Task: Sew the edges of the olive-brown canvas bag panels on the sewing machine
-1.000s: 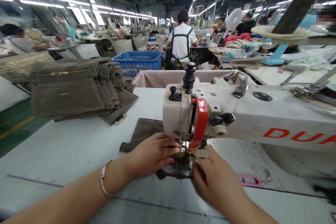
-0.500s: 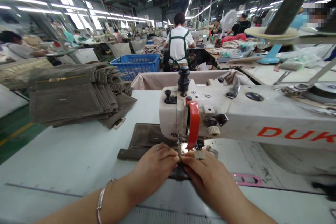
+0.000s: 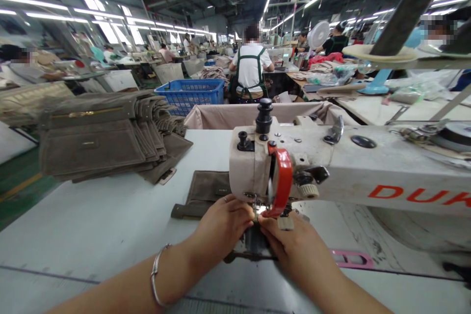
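Just before the needle of the sewing machine (image 3: 247, 159), the fingertips (image 3: 250, 216) of both hands nearly meet, bent and close together at the brown fabric piece (image 3: 206, 190); whether they pinch it, I cannot tell. The piece lies on the pale table (image 3: 110, 221), partly hidden behind the machine's head. The left hand (image 3: 222, 225) and right hand (image 3: 300, 243) arch with their backs upward. A bracelet (image 3: 155, 274) rings the left wrist; both forearms slant inward from below.
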A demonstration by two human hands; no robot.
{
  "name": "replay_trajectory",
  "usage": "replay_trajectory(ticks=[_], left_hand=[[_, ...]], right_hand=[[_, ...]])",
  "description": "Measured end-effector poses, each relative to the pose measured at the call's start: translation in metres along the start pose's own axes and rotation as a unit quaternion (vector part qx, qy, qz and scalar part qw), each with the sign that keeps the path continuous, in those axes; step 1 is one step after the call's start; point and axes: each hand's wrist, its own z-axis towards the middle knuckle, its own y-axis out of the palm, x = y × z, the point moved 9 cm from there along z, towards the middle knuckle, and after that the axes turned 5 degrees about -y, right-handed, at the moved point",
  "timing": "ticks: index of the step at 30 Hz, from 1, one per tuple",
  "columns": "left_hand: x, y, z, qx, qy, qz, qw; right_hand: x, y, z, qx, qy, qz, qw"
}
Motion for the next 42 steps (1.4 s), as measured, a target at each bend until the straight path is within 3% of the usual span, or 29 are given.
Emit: replay_trajectory(ticks=[10, 42], left_hand=[[-0.020, 0.003, -0.001, 0.021, -0.062, -0.014, 0.998], [-0.021, 0.001, 0.001, 0.012, -0.085, -0.030, 0.996]], right_hand=[[-0.002, -0.002, 0.005, 0.013, -0.007, -0.033, 0.999], [0.001, 0.003, 0.002, 0.012, 0.021, -0.042, 0.999]])
